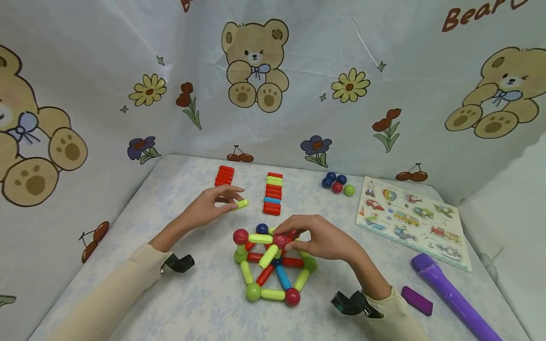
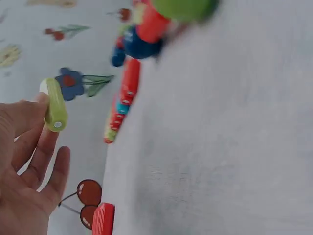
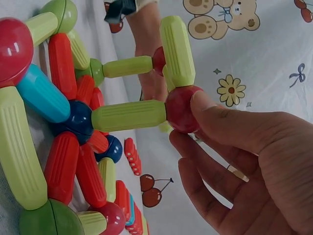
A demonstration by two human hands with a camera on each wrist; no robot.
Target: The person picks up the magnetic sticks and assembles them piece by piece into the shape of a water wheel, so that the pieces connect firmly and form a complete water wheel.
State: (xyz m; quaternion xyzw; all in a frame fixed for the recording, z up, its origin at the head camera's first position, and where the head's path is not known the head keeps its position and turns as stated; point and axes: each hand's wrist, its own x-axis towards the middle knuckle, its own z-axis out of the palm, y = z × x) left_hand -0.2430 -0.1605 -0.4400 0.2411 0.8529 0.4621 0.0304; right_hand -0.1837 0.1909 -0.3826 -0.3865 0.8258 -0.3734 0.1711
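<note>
My left hand (image 1: 209, 207) pinches a yellow-green magnetic stick (image 2: 56, 105) between thumb and fingertips, held above the table left of the structure. With thumb and fingers, my right hand (image 1: 322, 236) grips a red ball (image 3: 183, 108) at the top of a structure of sticks and balls (image 1: 273, 294). From that ball a yellow-green stick (image 3: 177, 51) juts out, its far end free in the right wrist view. Another yellow-green stick (image 3: 129, 115) joins the ball to a dark blue ball (image 3: 73, 121) at the centre of the base, where red and blue sticks meet.
Behind the structure lie a row of red sticks (image 1: 224, 175) and a mixed-colour row (image 1: 273, 194). Several loose balls (image 1: 337, 187) sit farther right. A picture board (image 1: 411, 220), a purple microphone (image 1: 454, 296) and a purple block (image 1: 417, 300) lie at the right.
</note>
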